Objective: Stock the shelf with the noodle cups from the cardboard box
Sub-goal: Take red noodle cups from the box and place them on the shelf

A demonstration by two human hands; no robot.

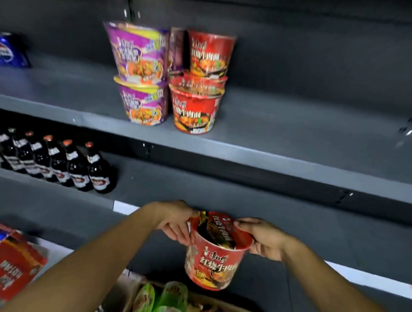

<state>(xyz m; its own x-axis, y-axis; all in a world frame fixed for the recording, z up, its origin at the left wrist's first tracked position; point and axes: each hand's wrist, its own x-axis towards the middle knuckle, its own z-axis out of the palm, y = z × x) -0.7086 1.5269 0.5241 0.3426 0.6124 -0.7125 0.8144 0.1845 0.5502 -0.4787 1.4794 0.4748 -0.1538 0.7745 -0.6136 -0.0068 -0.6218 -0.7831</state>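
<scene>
I hold a red noodle cup (216, 256) by its rim with both hands, above the cardboard box (135, 291) at the bottom edge. My left hand (174, 221) grips the rim's left side and my right hand (265, 239) grips its right side. The cup is tilted slightly, lid facing me. On the grey shelf (282, 135) above stand two stacked purple noodle cups (140, 74) and, right beside them, two stacked red noodle cups (200, 85). Several green noodle cups (162, 299) lie in the box.
Dark bottles (60, 164) stand in a row on the lower shelf at the left. A blue pack (8, 51) sits at the far left of the upper shelf. A red carton (12, 265) lies at the lower left. Bare shelf stretches right of the stacked cups.
</scene>
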